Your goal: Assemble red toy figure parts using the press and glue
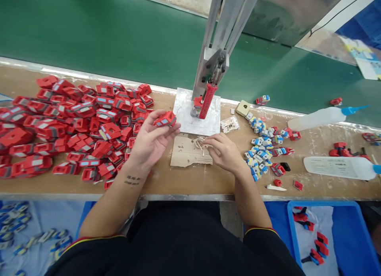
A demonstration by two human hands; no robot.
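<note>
My left hand (153, 139) holds a red toy vehicle shell (165, 119) with grey trim between thumb and fingers, raised above the bench. Lower and to the right, my right hand (222, 149) has its fingers curled together over a piece of cardboard (190, 159). Thin white sticks, looking like cotton swabs (200, 144), lie at those fingertips; what is pinched there is partly hidden. A clear bag of cotton swabs (229, 124) rests just beyond this hand. Many similar red shells (89, 117) are heaped to the left.
Ahead stands a press with a red handle (208, 101) on a metal plate (184, 109). Blue-and-white parts (262, 153) are piled at right, near a small blade (276, 187) and two squeeze bottles (318, 118). A blue tray (355, 236) holds assembled pieces below. A green belt (119, 37) runs behind.
</note>
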